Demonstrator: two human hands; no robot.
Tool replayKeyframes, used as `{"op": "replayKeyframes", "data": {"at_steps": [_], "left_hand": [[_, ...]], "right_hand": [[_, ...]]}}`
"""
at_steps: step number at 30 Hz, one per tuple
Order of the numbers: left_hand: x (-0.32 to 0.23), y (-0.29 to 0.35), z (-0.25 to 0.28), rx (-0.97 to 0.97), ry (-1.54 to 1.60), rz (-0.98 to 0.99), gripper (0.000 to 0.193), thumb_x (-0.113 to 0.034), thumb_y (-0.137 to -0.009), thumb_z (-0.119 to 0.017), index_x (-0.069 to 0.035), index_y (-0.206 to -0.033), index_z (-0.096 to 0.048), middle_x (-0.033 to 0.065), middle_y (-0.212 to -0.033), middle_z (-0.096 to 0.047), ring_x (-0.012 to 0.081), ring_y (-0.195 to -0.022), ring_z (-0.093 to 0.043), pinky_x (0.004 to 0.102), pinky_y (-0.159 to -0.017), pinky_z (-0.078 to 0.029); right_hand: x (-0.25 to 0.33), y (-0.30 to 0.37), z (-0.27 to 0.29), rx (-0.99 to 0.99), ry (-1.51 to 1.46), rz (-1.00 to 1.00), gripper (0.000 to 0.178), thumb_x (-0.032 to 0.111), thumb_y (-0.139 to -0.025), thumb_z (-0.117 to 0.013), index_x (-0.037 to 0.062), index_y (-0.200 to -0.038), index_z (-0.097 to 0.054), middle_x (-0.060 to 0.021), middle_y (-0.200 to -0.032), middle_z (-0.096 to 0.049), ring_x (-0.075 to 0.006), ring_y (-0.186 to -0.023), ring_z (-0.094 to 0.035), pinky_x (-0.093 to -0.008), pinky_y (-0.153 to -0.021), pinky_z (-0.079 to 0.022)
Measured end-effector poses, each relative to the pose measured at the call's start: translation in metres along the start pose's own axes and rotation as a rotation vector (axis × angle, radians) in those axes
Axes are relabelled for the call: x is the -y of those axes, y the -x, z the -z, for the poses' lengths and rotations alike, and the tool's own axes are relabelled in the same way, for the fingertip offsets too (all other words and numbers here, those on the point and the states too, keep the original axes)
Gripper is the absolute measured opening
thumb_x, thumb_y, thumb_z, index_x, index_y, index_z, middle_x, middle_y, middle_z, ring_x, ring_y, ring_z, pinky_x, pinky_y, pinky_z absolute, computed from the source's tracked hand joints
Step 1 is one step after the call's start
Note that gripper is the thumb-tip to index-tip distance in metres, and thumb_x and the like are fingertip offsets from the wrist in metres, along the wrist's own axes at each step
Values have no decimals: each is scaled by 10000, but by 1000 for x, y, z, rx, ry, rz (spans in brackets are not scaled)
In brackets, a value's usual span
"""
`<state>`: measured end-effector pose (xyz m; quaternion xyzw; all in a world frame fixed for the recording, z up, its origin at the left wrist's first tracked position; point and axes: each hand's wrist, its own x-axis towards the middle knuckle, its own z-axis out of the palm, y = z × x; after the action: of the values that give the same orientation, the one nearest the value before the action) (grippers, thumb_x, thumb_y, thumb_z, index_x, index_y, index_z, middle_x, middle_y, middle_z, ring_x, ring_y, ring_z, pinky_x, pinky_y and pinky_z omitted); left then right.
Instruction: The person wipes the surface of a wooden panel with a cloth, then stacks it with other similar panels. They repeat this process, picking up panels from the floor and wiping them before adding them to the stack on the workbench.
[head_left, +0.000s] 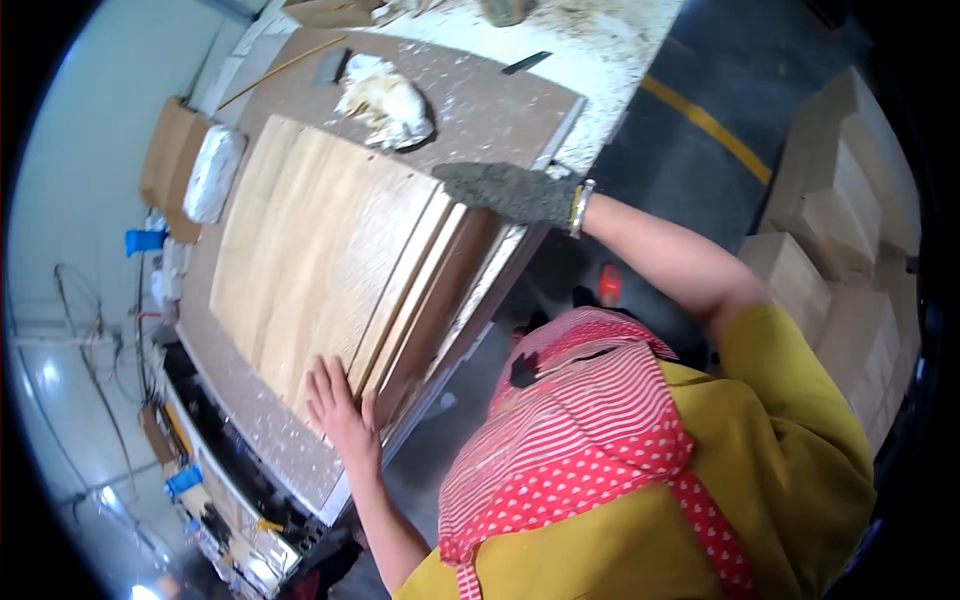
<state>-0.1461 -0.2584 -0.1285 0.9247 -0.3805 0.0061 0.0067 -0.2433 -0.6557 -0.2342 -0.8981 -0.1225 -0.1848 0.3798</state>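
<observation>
A pale wooden board (315,240) lies on top of a stack of boards on the workbench. My bare left hand (340,410) rests on its near left corner, fingers stretched over the top face and the thumb at the side edge. At the far right corner, my right hand (510,193), in a dark grey-green work glove, grips the board's edge. Its fingers are close together, and the thumb is hidden. More layered boards (440,270) show their edges below the top one, with a darker brown board beneath.
Beyond the stack, a crumpled stained cloth (385,105), a flat scraper (330,66), a thin stick (285,70) and a dark blade-like tool (527,63) lie on the speckled bench top (480,110). A wrapped white bundle (215,173) sits at the left. Cardboard boxes (835,290) stand at right.
</observation>
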Motion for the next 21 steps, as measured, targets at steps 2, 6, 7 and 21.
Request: {"op": "replayKeyframes", "data": {"at_steps": [2, 6, 7, 21], "left_hand": [[3, -2, -4, -27, -12, 15, 592, -385, -879, -501, -156, -1411, -379, 95, -1491, -300, 347, -1368, -247, 519, -1081, -176], [0, -4, -6, -62, -44, 14, 583, -358, -872, -522, -175, -1409, -385, 82, -1481, -320, 336, -1358, -272, 516, -1080, -190], [0, -4, -4, -71, -50, 14, 586, -364, -869, -527, -177, -1407, -387, 80, -1480, -323, 339, -1356, -274, 516, -1079, -192], [-65, -34, 0, -180, 599, -430, 367, -151, -868, -540, 2, -1201, -540, 225, -1273, -497, 391, -1175, -469, 458, -987, -364]], "right_hand": [[3, -7, -5, -16, 50, 6, 483, 32, -928, -392, 119, -1402, -357, -103, -1511, -235, -263, -1373, -271, -343, -1130, -243], [9, -17, -14, -96, -47, -102, 425, 133, -967, -335, 140, -1386, -404, -93, -1479, -309, -243, -1334, -339, -324, -1114, -263], [11, -18, -16, -102, -86, -157, 420, 127, -961, -346, 123, -1376, -413, -94, -1473, -321, -236, -1333, -341, -324, -1115, -263], [79, -37, 4, -184, -304, -610, 443, 374, -981, -370, 71, -1273, -510, -133, -1289, -530, -293, -1167, -507, -403, -995, -390]]}}
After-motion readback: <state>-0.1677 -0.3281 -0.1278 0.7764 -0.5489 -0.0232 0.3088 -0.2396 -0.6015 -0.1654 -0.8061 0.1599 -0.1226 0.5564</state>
